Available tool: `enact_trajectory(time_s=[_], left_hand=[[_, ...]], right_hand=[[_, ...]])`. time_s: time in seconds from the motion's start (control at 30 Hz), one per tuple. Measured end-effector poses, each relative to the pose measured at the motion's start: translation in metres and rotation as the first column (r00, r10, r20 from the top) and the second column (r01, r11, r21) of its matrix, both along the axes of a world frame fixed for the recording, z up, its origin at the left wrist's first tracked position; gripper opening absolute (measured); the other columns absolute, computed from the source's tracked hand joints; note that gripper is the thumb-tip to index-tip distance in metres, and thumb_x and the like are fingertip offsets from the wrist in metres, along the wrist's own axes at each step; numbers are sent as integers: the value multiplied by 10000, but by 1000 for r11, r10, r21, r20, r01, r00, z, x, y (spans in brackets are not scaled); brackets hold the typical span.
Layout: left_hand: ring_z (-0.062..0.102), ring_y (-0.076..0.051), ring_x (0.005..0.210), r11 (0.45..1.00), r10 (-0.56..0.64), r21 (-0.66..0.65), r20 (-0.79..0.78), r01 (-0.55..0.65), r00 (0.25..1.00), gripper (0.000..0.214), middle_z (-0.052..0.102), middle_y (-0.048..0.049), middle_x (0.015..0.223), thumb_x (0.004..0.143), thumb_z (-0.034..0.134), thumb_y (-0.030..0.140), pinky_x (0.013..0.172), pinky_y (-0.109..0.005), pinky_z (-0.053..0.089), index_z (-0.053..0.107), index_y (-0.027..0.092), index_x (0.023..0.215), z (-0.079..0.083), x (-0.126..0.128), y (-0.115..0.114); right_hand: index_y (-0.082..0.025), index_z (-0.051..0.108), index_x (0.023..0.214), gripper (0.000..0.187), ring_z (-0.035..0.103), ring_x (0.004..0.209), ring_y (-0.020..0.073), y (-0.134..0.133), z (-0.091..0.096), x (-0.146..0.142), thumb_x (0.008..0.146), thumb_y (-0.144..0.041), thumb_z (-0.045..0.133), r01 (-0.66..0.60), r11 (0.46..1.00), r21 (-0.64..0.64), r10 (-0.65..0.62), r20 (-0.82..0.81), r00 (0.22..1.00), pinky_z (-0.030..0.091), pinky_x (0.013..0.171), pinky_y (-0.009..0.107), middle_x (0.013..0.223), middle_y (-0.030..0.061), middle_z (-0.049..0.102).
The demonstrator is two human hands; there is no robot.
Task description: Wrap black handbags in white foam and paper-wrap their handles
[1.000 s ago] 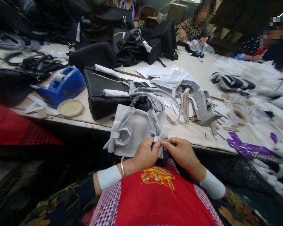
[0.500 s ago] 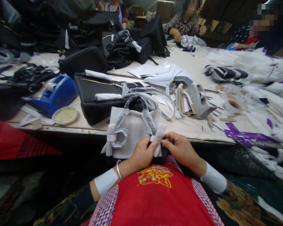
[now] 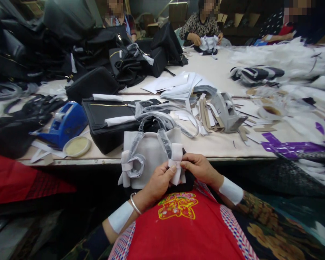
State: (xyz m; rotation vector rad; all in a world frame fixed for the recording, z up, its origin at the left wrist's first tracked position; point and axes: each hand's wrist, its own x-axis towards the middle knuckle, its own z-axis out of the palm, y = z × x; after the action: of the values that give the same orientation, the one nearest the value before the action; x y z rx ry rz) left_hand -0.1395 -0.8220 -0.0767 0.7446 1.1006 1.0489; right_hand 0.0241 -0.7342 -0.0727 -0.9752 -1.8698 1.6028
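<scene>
A black handbag covered in front by a pale sheet [image 3: 151, 144] leans between my lap and the table edge. Its handles [image 3: 164, 139] are wrapped in clear plastic. At the bag's right side is a white foam strip [image 3: 176, 153], folded in a bow shape around the handle end. My left hand [image 3: 162, 177] pinches this strip from the left, thumb on its front. From the right, my right hand [image 3: 197, 166] has its thumb and fingertips closed on the strip's edge. A similar wrapped foam bow [image 3: 127, 166] sits at the left side, beside a coiled plastic-wrapped piece [image 3: 137, 166].
Behind lies another black bag [image 3: 108, 119] with wrapped handles. A blue tape dispenser [image 3: 67, 122] and a round tub [image 3: 77, 146] are at left. At right are a grey tape dispenser [image 3: 226, 112], card strips, and purple tape [image 3: 292, 146]. Co-workers sit across the table.
My view has shifted slightly. The upper flap of the right foam strip now stands more upright, and my fingers remain on it. A co-worker's hands across the table have lifted white material.
</scene>
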Motion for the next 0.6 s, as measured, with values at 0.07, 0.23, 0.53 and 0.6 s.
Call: enact_trajectory(time_s=[0.07, 0.23, 0.53, 0.6], left_hand=[[416, -83, 503, 1000, -19, 23, -34, 20, 999, 542, 571, 13, 672, 877, 569, 603, 471, -200, 323, 597, 123, 1127, -2, -1, 0], [430, -93, 499, 998, -45, 32, -98, 48, 994, 527, 567, 12, 661, 926, 474, 614, 453, -205, 315, 551, 127, 1112, -9, 0, -1], [569, -160, 702, 973, -13, 176, -602, 149, 798, 462, 656, -47, 853, 962, 428, 556, 635, -279, 441, 590, 154, 1123, 20, -12, -2], [562, -173, 679, 973, 16, 154, -787, 172, 616, 466, 646, -48, 779, 943, 450, 577, 624, -298, 414, 643, 153, 947, 33, -21, 0]], right_hand=[[-162, 702, 814, 198, 552, 659, 132, -3, -1, -1, 846, -350, 647, 18, 998, -66, -21, -49, 999, 439, 630, 231, 699, -15, 623], [-177, 645, 797, 208, 529, 602, 131, -12, -4, -6, 899, -332, 550, 65, 996, -55, -67, -22, 998, 436, 565, 232, 665, -20, 573], [-189, 688, 966, 229, 619, 905, 199, -5, 11, -15, 849, -162, 494, 4, 979, 205, -12, 36, 999, 492, 861, 318, 961, 49, 684], [-186, 687, 1027, 253, 635, 837, 183, -2, 19, -15, 860, -197, 497, -67, 995, 70, 67, 8, 998, 513, 826, 305, 950, 39, 701]])
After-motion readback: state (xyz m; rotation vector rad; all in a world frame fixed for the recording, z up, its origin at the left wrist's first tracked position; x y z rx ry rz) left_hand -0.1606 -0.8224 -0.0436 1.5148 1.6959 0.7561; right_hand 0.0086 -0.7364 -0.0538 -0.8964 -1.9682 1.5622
